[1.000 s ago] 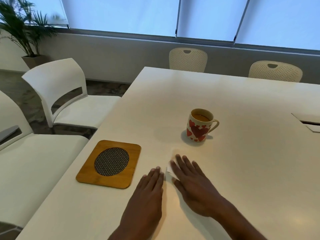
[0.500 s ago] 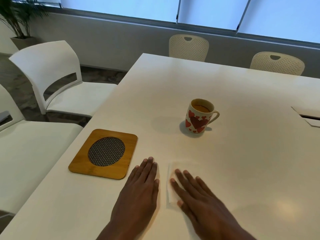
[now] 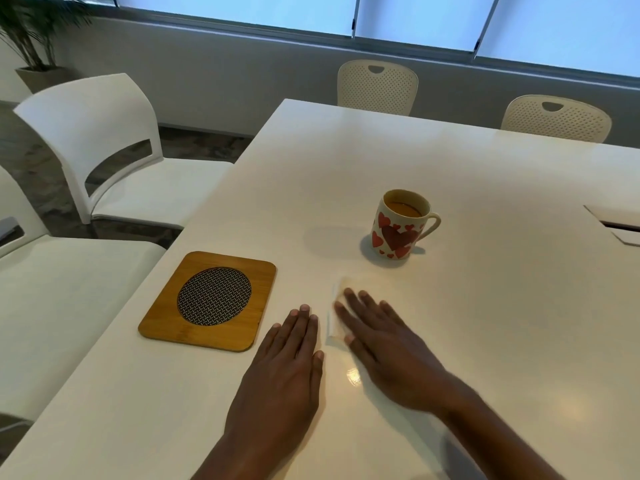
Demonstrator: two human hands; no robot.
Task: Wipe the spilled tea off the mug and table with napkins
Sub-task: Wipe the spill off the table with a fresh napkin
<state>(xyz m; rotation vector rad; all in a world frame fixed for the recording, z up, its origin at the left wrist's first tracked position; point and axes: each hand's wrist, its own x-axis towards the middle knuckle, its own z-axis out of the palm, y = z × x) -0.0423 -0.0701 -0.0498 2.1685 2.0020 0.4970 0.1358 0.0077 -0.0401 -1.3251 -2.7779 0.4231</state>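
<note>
The right hand [image 3: 391, 355] lies palm-down with its fingers spread, pressing a thin white paper napkin [image 3: 335, 315] flat onto the glossy white table [image 3: 485, 306]; only the napkin's left edge and far corner show past the fingertips. Half a second ago the same hand sat nearer the person with more of the napkin uncovered ahead of it — now it has slid forward toward the cream ceramic mug with red hearts [image 3: 398, 226], covering most of the sheet. The left hand [image 3: 284, 372] has kept its place just left of the napkin, flat on the table, fingers together and holding nothing. The mug stands upright beyond the right hand's fingertips, handle to the right, brown tea inside, with a bare strip of table between it and the napkin. To the left of the left hand, apart from it, lies a rounded square bamboo trivet with a dark woven oval centre [image 3: 211, 299], its left side close to the table's left edge. To the right of the right hand and the mug the table surface runs open as far as a recessed cable hatch [image 3: 616, 225] near the right border of the view.
</note>
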